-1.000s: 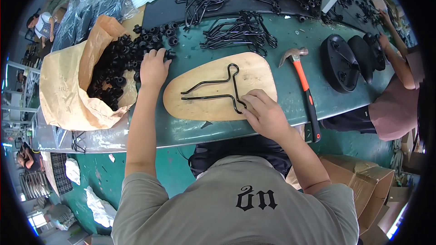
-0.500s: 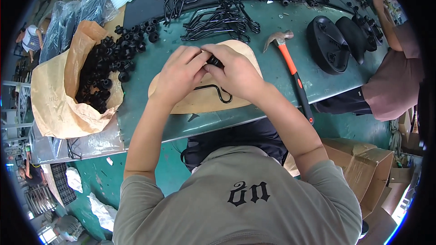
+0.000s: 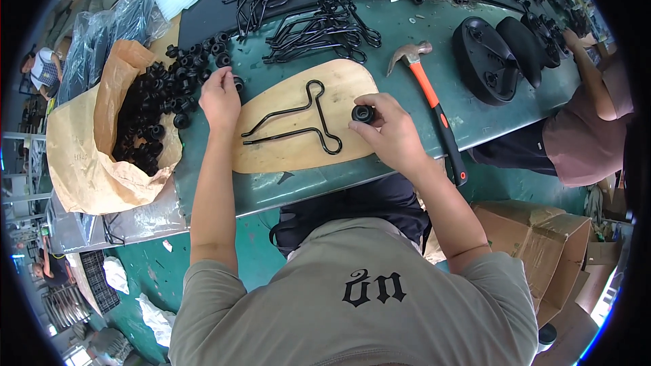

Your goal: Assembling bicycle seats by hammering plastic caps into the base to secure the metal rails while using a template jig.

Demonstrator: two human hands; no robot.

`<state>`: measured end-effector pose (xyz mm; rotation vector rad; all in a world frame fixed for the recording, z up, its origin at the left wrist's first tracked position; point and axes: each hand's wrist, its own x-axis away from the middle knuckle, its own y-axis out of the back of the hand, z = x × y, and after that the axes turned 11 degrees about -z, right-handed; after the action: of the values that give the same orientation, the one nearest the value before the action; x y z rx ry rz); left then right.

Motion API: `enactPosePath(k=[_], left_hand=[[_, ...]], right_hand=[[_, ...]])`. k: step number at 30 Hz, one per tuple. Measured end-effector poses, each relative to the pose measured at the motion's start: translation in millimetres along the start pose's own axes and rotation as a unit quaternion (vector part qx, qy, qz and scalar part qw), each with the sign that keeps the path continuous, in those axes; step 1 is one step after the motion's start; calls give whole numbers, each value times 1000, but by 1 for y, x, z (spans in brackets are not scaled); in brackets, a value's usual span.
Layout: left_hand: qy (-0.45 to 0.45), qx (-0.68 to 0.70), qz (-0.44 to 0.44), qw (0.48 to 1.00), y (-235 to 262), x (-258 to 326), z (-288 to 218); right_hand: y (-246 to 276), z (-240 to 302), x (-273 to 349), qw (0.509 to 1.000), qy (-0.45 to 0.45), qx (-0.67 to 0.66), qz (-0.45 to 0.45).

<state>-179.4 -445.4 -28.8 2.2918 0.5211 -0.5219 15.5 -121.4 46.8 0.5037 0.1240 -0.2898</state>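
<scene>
In my right hand (image 3: 392, 129) is a round black bushing (image 3: 363, 114) with a hole through it, pinched between thumb and fingers over the right side of a wooden board (image 3: 285, 112). My left hand (image 3: 220, 100) is closed by the board's upper left edge, beside the pile of black bushings (image 3: 193, 71). Another black bushing (image 3: 238, 83) shows at its fingertips, partly covered by them. Between my hands a bent black metal rod frame (image 3: 319, 112) lies flat on the board, its two straight ends pointing left.
A brown paper bag (image 3: 81, 135) spills bushings at left. More bent rods (image 3: 322, 34) lie beyond the board. To the right are a claw hammer (image 3: 434, 95) with orange and black handle and black oval shells (image 3: 485, 61). A co-worker (image 3: 590, 122) is at far right.
My hands have parted: the left moved left to the bushing pile, the right moved right and lower with a bushing. The rod frame, largely hidden before, now lies in full view.
</scene>
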Motion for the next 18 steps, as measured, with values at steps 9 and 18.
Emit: enactPosePath(k=[9, 18], left_hand=[[-130, -30, 14, 991, 37, 36, -87], [-32, -89, 178, 980, 21, 76, -111]], right_hand=[[15, -17, 25, 993, 97, 61, -23], [2, -23, 27, 986, 147, 69, 25]])
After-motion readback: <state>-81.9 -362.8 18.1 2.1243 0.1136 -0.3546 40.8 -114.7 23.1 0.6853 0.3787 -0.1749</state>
